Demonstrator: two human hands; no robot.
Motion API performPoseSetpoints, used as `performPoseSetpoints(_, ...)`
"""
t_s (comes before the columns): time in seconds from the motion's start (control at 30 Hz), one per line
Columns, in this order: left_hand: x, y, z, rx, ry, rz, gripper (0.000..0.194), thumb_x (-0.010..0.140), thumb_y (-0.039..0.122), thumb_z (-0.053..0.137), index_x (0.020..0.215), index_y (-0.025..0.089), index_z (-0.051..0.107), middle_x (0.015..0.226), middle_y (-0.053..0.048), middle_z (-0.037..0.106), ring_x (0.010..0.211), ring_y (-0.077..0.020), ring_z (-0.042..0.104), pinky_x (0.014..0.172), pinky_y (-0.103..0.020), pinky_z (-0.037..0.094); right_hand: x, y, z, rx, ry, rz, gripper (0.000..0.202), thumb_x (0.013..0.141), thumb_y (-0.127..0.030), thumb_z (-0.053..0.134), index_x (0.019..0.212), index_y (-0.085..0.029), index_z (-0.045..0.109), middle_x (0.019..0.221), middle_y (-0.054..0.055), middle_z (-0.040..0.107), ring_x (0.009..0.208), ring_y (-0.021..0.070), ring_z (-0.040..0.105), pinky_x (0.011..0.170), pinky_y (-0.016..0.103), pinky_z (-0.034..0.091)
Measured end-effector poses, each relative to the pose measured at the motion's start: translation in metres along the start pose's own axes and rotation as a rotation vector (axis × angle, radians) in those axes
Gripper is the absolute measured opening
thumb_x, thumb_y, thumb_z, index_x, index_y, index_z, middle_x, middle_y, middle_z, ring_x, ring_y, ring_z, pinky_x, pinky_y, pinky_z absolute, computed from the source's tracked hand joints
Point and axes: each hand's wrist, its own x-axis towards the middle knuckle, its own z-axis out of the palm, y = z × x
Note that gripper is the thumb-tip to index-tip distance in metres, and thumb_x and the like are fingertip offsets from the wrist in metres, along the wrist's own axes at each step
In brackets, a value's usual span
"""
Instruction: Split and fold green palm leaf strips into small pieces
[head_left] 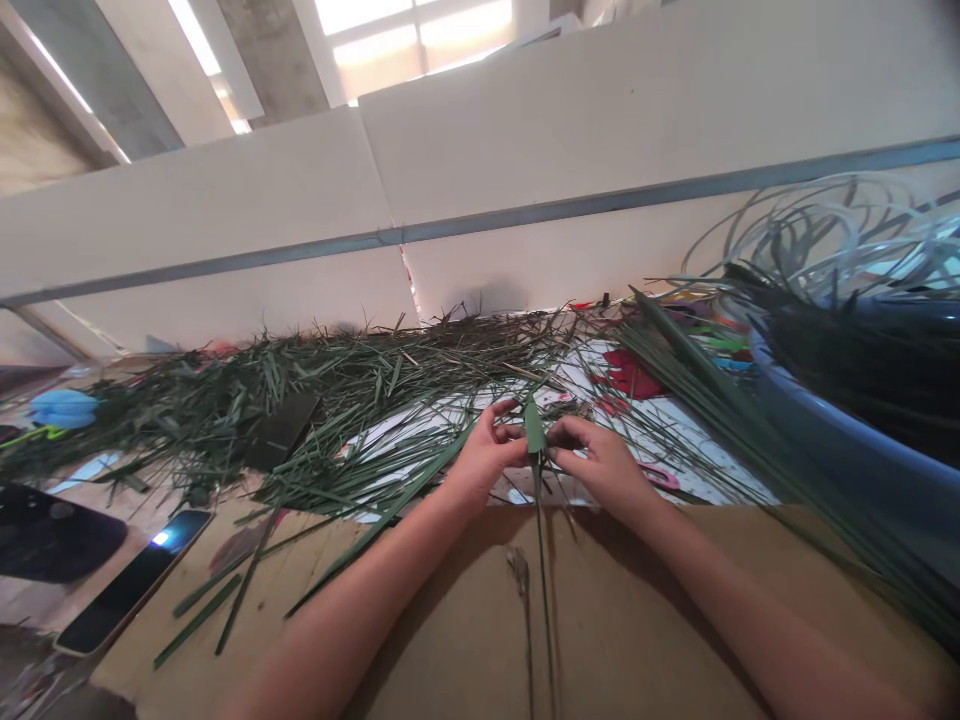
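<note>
Between my two hands a folded green leaf strip (534,425) stands upright, and a long thin stem (545,580) hangs down from it towards me. My left hand (491,455) grips the strip's left side, thumb and fingers closed. My right hand (600,465) is pinched at its right edge; the fingertips look dark, and the exact hold is partly hidden. Below, on a brown board (645,620), lies a dry stalk with a brown woven-looking head (517,570). Several cut leaf pieces (199,610) rest on the board's left.
A big heap of green leaves (300,370) spreads along the white wall (525,280). At right, long leaves lean by a blue tub (825,430) with dark strands, clear tubing (847,220) behind. A phone (135,580) and a blue object (64,408) lie left.
</note>
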Motion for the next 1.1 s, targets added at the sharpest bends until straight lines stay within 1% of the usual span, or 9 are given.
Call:
performPoseSetpoints(0.07, -0.001, 0.003, 0.001, 0.145, -0.002, 0.097, 0.083, 0.07, 0.024, 0.079, 0.144, 0.023, 0.04, 0.079, 0.003, 0.061, 0.068, -0.012, 0.057, 0.069, -0.026, 0.046, 0.0, -0.001, 0.0, 0.008, -0.008, 0.005, 0.008, 0.077, -0.029, 0.057, 0.076, -0.021, 0.061, 0.078, 0.002, 0.066, 0.076, 0.0214, 0.059, 0.07, 0.032, 0.043)
performPoseSetpoints(0.2, -0.003, 0.011, -0.003, 0.627, -0.068, 0.344, 0.039, 0.085, 0.025, 0.064, 0.124, 0.025, 0.066, 0.09, -0.002, 0.062, 0.082, -0.0151, 0.057, 0.079, -0.029, 0.046, -0.001, -0.002, -0.002, 0.028, 0.004, 0.031, 0.008, 0.076, -0.029, 0.057, 0.077, -0.022, 0.06, 0.077, 0.001, 0.066, 0.075, 0.0203, 0.059, 0.07, 0.032, 0.042)
performPoseSetpoints(0.23, -0.003, 0.012, -0.004, 0.741, -0.074, 0.388, 0.033, 0.087, 0.023, 0.061, 0.119, 0.025, 0.069, 0.094, -0.003, 0.062, 0.085, -0.0157, 0.057, 0.081, -0.029, 0.045, -0.001, -0.002, -0.002, 0.03, 0.011, 0.036, 0.007, 0.076, -0.029, 0.057, 0.077, -0.022, 0.06, 0.076, 0.0, 0.065, 0.075, 0.02, 0.059, 0.071, 0.032, 0.043)
performPoseSetpoints(0.33, -0.002, 0.014, -0.01, 0.999, -0.036, 0.475, 0.031, 0.088, 0.02, 0.059, 0.116, 0.026, 0.071, 0.093, -0.003, 0.059, 0.086, -0.0164, 0.056, 0.081, -0.03, 0.045, -0.002, -0.001, -0.004, 0.033, 0.027, 0.056, 0.009, 0.076, -0.03, 0.059, 0.079, -0.022, 0.062, 0.076, 0.0, 0.066, 0.075, 0.0198, 0.059, 0.072, 0.032, 0.043)
performPoseSetpoints(0.47, 0.003, 0.016, -0.018, 1.222, 0.015, 0.631, 0.019, 0.087, 0.027, 0.065, 0.103, 0.025, 0.074, 0.102, -0.006, 0.062, 0.098, -0.0203, 0.055, 0.088, -0.034, 0.045, 0.001, 0.004, -0.008, 0.106, 0.023, 0.098, 0.014, 0.075, -0.033, 0.063, 0.083, -0.021, 0.067, 0.081, 0.002, 0.07, 0.077, 0.0209, 0.061, 0.072, 0.033, 0.044)
performPoseSetpoints(0.57, 0.006, 0.02, -0.021, 1.224, -0.069, 0.702, 0.012, 0.087, 0.029, 0.065, 0.096, 0.022, 0.071, 0.114, -0.007, 0.066, 0.109, -0.0222, 0.055, 0.098, -0.037, 0.042, 0.005, 0.008, -0.013, 0.217, -0.022, 0.129, 0.017, 0.069, -0.03, 0.068, 0.082, -0.021, 0.069, 0.08, 0.003, 0.07, 0.075, 0.0209, 0.061, 0.068, 0.032, 0.045)
performPoseSetpoints(0.67, 0.006, 0.024, -0.02, 1.124, -0.182, 0.617, 0.01, 0.089, 0.024, 0.06, 0.096, 0.022, 0.066, 0.108, -0.004, 0.07, 0.105, -0.02, 0.06, 0.098, -0.035, 0.043, 0.009, 0.01, -0.02, 0.279, -0.083, 0.149, 0.018, 0.066, -0.032, 0.072, 0.079, -0.021, 0.071, 0.076, 0.002, 0.069, 0.071, 0.0201, 0.059, 0.066, 0.031, 0.044)
performPoseSetpoints(0.83, 0.002, 0.022, -0.014, 1.021, -0.218, 0.405, 0.009, 0.089, 0.028, 0.054, 0.089, 0.02, 0.058, 0.088, -0.001, 0.065, 0.085, -0.0171, 0.059, 0.081, -0.029, 0.046, 0.011, 0.01, -0.027, 0.433, -0.187, 0.194, 0.023, 0.066, -0.039, 0.079, 0.076, -0.02, 0.07, 0.078, 0.002, 0.07, 0.076, 0.02, 0.06, 0.074, 0.033, 0.046)
performPoseSetpoints(1.1, 0.0, 0.014, -0.01, 0.851, -0.312, 0.275, 0.015, 0.093, 0.034, 0.047, 0.093, 0.02, 0.052, 0.086, 0.001, 0.057, 0.081, -0.0147, 0.052, 0.075, -0.026, 0.044, 0.009, 0.01, -0.032, 0.551, -0.186, 0.306, 0.022, 0.06, -0.03, 0.081, 0.077, -0.02, 0.072, 0.077, 0.002, 0.071, 0.075, 0.0187, 0.061, 0.072, 0.031, 0.045)
